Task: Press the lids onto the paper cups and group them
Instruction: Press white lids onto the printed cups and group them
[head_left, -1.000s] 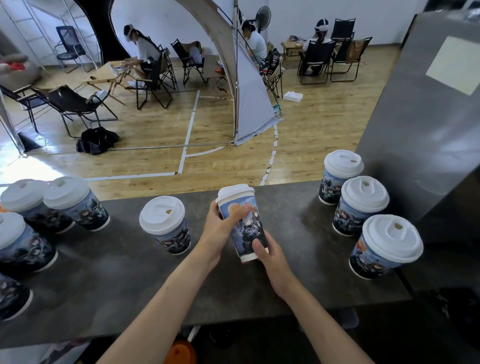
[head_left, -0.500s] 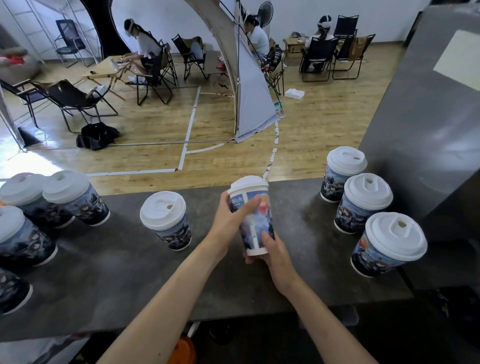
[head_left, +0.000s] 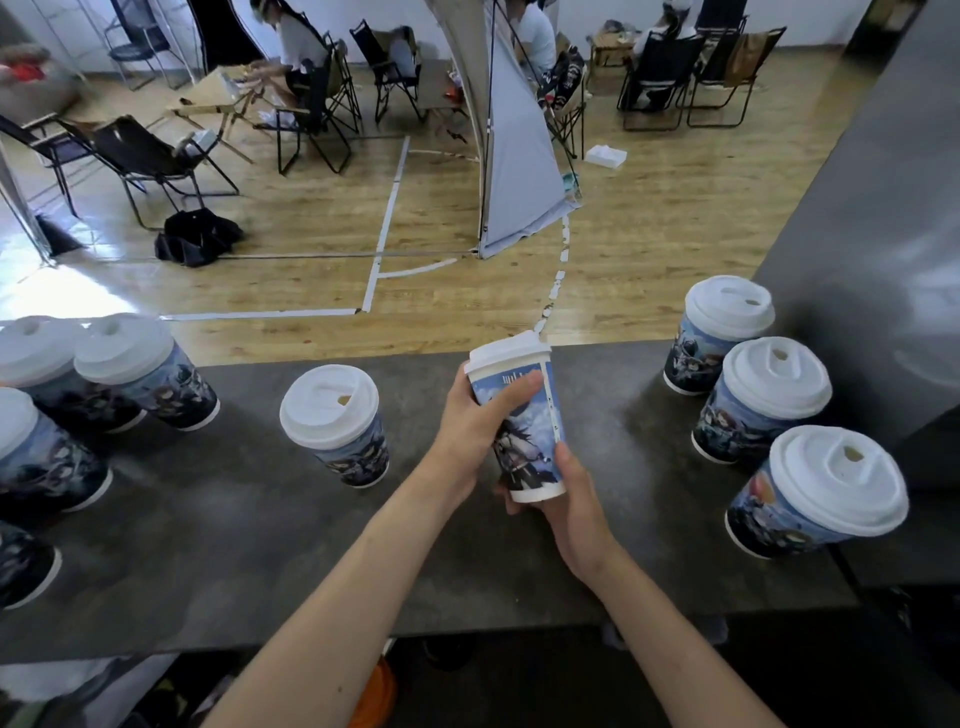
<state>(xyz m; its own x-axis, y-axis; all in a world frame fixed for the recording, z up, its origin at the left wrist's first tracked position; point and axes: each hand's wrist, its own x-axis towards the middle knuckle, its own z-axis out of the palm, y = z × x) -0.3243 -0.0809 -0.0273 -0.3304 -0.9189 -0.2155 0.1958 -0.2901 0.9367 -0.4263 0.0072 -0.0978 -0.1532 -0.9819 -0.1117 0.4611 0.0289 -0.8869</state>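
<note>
While both hands hold it over the middle of the dark counter (head_left: 260, 545), the lidded paper cup (head_left: 524, 421) tips, top leaning away. See the left hand (head_left: 470, 426) wrapped round the upper wall, thumb across the print, and the right hand (head_left: 576, 504) curled under the base, thumb up the side. Just left stands a lone lidded cup (head_left: 337, 421). Off right, three lidded cups (head_left: 763, 400) line up beside a grey panel (head_left: 857, 234). At far left, a cluster of cups (head_left: 140, 374) crowds the edge.
</note>
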